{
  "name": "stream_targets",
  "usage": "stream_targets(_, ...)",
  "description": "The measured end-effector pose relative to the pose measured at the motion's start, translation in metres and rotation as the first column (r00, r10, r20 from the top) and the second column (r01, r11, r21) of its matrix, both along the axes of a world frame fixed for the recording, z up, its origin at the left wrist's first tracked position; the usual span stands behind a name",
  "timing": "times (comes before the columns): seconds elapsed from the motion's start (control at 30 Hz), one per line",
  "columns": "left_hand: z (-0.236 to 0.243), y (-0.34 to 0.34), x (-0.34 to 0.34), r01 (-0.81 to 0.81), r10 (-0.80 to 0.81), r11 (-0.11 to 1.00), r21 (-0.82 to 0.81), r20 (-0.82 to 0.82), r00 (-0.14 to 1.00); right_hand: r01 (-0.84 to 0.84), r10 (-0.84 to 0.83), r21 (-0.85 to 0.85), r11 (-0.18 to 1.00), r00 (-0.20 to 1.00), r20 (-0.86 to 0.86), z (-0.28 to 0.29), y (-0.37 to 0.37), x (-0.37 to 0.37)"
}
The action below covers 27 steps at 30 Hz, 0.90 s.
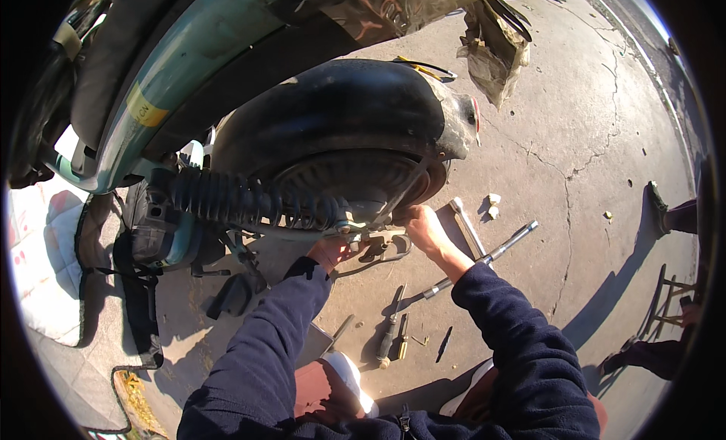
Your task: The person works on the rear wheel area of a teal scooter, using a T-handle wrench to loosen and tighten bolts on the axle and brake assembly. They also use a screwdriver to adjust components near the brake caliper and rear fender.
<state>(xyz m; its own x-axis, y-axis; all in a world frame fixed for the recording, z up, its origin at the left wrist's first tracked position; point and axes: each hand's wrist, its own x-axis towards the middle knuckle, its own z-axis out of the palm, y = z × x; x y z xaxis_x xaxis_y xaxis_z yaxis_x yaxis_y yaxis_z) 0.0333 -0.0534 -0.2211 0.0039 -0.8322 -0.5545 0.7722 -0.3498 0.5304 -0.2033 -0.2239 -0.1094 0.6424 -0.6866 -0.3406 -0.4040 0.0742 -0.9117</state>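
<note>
A scooter's rear wheel (333,115) with a black tyre fills the middle, below the green body (178,77). Its black coil-spring shock absorber (242,198) runs across to a metal bracket (389,247) by the wheel's hub. My left hand (330,254) is closed at the bracket's left end, its fingertips by a bolt and partly hidden. At the bracket's right end, my right hand (423,226) has its fingers curled in against the wheel's lower edge. What either hand grips is hidden.
A cross-shaped wrench (484,258) lies right of my right hand. Near my feet are a screwdriver (389,338), a smaller yellow-handled tool (403,342) and a black pen-like item (444,345). Crumpled plastic (495,54) lies beyond the wheel. Another person (673,349) is at the far right beside a stool (665,300).
</note>
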Motion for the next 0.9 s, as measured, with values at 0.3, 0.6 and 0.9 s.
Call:
stream_targets(0.3, 0.000, -0.001, -0.003, 0.015, -0.015, 1.000, -0.013, 0.015, 1.000, 0.065, -0.080, 0.079, 0.995, 0.973, 0.215, 0.001, -0.002, -0.003)
stream_targets(0.6, -0.056, 0.014, 0.020, 0.501, -0.189, 0.864, -0.045, 0.894, 0.407, 0.079, -0.129, 0.206, 0.975, 0.961, 0.245, -0.002, -0.004, -0.001)
stream_targets(0.9, -0.020, 0.014, 0.011, -0.118, 0.129, 0.987, 0.113, -0.092, 0.987, 0.116, -0.142, 0.184, 0.976, 0.981, 0.130, 0.002, -0.005, 0.001)
